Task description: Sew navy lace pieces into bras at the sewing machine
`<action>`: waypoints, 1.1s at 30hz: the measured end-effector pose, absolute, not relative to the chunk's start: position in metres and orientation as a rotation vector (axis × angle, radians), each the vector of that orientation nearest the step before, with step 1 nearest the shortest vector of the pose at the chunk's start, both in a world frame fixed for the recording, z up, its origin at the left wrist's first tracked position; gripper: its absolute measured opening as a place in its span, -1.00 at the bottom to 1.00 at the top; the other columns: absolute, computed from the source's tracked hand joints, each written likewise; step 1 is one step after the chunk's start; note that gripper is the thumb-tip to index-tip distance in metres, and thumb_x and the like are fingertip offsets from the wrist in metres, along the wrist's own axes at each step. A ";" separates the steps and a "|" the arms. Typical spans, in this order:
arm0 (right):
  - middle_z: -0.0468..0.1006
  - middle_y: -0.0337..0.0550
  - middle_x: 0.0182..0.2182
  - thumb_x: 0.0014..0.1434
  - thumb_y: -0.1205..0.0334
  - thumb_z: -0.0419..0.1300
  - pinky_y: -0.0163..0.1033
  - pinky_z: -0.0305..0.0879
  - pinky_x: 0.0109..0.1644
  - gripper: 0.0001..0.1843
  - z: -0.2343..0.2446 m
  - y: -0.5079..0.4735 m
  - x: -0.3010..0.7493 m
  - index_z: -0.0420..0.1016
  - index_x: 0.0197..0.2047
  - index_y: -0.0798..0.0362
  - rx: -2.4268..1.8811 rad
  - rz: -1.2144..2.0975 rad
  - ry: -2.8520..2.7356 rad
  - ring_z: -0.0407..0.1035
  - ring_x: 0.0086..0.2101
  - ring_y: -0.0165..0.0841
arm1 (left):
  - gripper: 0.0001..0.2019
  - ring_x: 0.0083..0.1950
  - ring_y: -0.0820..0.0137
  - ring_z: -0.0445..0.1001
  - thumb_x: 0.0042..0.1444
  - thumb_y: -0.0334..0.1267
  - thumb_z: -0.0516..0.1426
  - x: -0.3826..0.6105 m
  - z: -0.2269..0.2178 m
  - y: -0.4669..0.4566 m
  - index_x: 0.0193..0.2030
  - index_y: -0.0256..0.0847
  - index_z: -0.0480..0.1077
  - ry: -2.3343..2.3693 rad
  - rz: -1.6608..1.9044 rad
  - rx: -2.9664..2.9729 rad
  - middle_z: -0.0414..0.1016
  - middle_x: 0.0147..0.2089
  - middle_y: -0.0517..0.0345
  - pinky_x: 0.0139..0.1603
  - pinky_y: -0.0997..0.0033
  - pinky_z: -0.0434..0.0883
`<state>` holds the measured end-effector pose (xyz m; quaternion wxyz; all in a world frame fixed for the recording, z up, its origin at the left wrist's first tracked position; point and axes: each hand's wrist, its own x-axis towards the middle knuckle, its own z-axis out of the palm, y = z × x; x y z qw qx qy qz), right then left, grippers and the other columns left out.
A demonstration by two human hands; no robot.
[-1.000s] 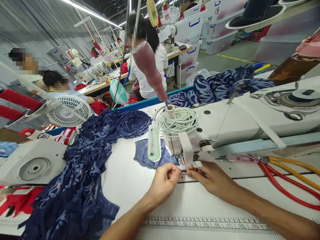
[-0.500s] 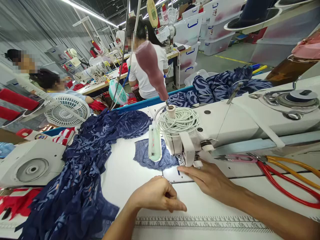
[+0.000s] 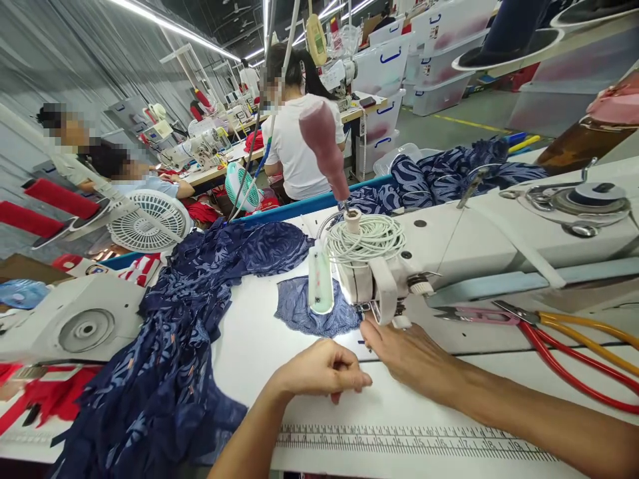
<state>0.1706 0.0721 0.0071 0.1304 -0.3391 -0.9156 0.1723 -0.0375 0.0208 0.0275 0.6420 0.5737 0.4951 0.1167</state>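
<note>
work spot: presser foot (image 3: pixel 372 311) of sewing machine (image 3: pixel 474 246), both hands close by on tabletop (image 3: pixel 259 352)
left hand (image 3: pixel 322 369): resting just in front of the foot, fingers curled in, thumb pressed to forefinger; cannot tell if a thread is pinched, too thin to see
right hand (image 3: pixel 412 356): lying flat, fingers stretched and close together, tips touching the base of the foot
lace piece (image 3: pixel 299 309): dark blue, flat on the tabletop just behind and left of the foot, not under it, apart from both hands
done so far: looks like fine handling at the needle is mostly over, since only the right hand is at it
left: nothing seen under the foot; navy fabric heap (image 3: pixel 174 346) at left untouched, pink snips (image 3: pixel 474 314) lying unused at right
vs 1 s ago: both hands pinch together right at the needle then; left hand now pulled back and closed
vs 0.5 s ago: left hand about the same place, right fingertips tucked closer under the foot
</note>
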 end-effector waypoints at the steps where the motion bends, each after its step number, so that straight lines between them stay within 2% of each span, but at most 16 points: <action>1: 0.51 -0.18 -0.43 0.07 0.58 0.01 -0.25 -0.01 -0.49 -0.75 0.004 0.070 0.172 0.30 -0.31 0.02 -1.011 0.527 -2.631 0.33 -0.55 -0.33 | -0.62 -0.63 0.58 0.32 0.12 0.06 0.24 -0.035 0.028 0.021 -0.42 -0.28 0.43 1.148 0.329 1.292 0.36 -0.56 0.28 -0.62 0.61 0.18; 4: 0.53 -0.18 -0.43 0.26 0.45 -0.06 -0.25 0.12 -0.42 -0.81 -0.002 0.066 0.177 0.29 -0.25 0.01 -1.081 0.642 -2.505 0.39 -0.48 -0.30 | -0.63 -0.65 0.61 0.23 0.11 0.06 0.25 -0.025 0.027 0.021 -0.34 -0.28 0.42 1.246 0.591 1.205 0.27 -0.60 0.34 -0.63 0.63 0.18; 7: 0.55 -0.19 -0.39 0.41 0.23 -0.14 -0.22 0.24 -0.32 -0.78 -0.003 0.061 0.178 0.29 -0.21 -0.02 -1.160 0.785 -2.341 0.45 -0.39 -0.28 | -0.59 -0.65 0.61 0.16 0.09 0.08 0.25 -0.013 0.023 0.020 -0.23 -0.30 0.45 1.313 0.827 1.082 0.25 -0.60 0.35 -0.70 0.63 0.13; 11: 0.51 -0.26 -0.47 0.40 0.09 -0.10 -0.22 0.29 -0.32 -0.72 -0.002 0.055 0.170 0.28 -0.31 -0.05 -1.228 0.987 -2.151 0.42 -0.43 -0.32 | -0.59 -0.56 0.53 0.34 0.07 0.06 0.26 -0.001 0.015 0.016 -0.21 -0.31 0.53 1.362 0.999 1.065 0.33 -0.39 0.19 -0.74 0.59 0.25; 13: 0.48 -0.27 -0.50 0.37 0.06 -0.09 -0.23 0.30 -0.35 -0.71 -0.002 0.053 0.165 0.28 -0.34 -0.05 -1.224 1.079 -2.079 0.40 -0.46 -0.33 | -0.64 -0.54 0.53 0.38 0.10 0.03 0.25 0.001 0.013 0.013 -0.23 -0.29 0.56 1.384 1.044 1.123 0.31 -0.30 0.16 -0.74 0.56 0.28; 16: 0.45 -0.27 -0.52 0.35 0.01 -0.08 -0.26 0.29 -0.40 -0.67 -0.004 0.052 0.163 0.31 -0.36 -0.03 -1.193 1.215 -1.991 0.36 -0.50 -0.37 | -0.75 -0.52 0.54 0.34 0.18 -0.09 0.22 0.003 0.011 0.009 -0.26 -0.25 0.57 1.463 1.094 1.300 0.31 -0.33 0.18 -0.62 0.53 0.31; 20: 0.41 -0.28 -0.55 0.36 -0.02 -0.10 -0.31 0.26 -0.50 -0.61 -0.006 0.052 0.167 0.39 -0.32 0.00 -1.151 1.360 -1.921 0.33 -0.55 -0.40 | -0.81 -0.35 0.46 0.34 0.27 -0.26 0.14 0.004 0.009 0.006 -0.34 -0.22 0.51 1.610 1.159 1.645 0.36 -0.39 0.16 -0.35 0.49 0.31; 23: 0.48 -0.25 -0.50 0.33 -0.06 -0.01 -0.30 0.30 -0.49 -0.64 -0.009 0.055 0.172 0.45 -0.25 0.00 -1.132 1.391 -1.873 0.37 -0.52 -0.39 | -0.81 -0.35 0.48 0.31 0.31 -0.28 0.07 0.003 0.008 0.007 -0.31 -0.22 0.45 1.609 1.119 1.710 0.36 -0.34 0.16 -0.34 0.49 0.25; 27: 0.57 -0.19 -0.43 0.30 -0.05 0.07 -0.24 0.37 -0.37 -0.67 -0.010 0.061 0.178 0.50 -0.18 0.00 -1.144 1.219 -1.870 0.44 -0.46 -0.33 | -0.76 -0.36 0.47 0.31 0.32 -0.15 0.05 -0.001 0.009 0.011 -0.33 -0.22 0.37 1.569 1.080 1.512 0.34 -0.33 0.16 -0.35 0.48 0.26; 30: 0.61 -0.18 -0.34 0.31 0.01 0.09 -0.21 0.38 -0.26 -0.71 -0.008 0.063 0.179 0.55 -0.10 -0.06 -1.060 1.044 -1.958 0.47 -0.39 -0.32 | -0.66 -0.55 0.53 0.21 0.24 0.06 0.12 -0.002 0.012 0.015 -0.31 -0.20 0.31 1.417 0.985 1.160 0.26 -0.51 0.28 -0.54 0.53 0.18; 33: 0.58 -0.27 -0.43 0.36 0.07 0.05 -0.24 0.37 -0.24 -0.72 -0.005 0.061 0.178 0.58 -0.07 -0.14 -0.976 1.018 -2.063 0.44 -0.41 -0.35 | -0.54 -0.66 0.57 0.12 0.11 0.22 0.18 -0.002 0.015 0.016 -0.30 -0.19 0.27 1.288 0.884 0.953 0.22 -0.60 0.37 -0.67 0.57 0.09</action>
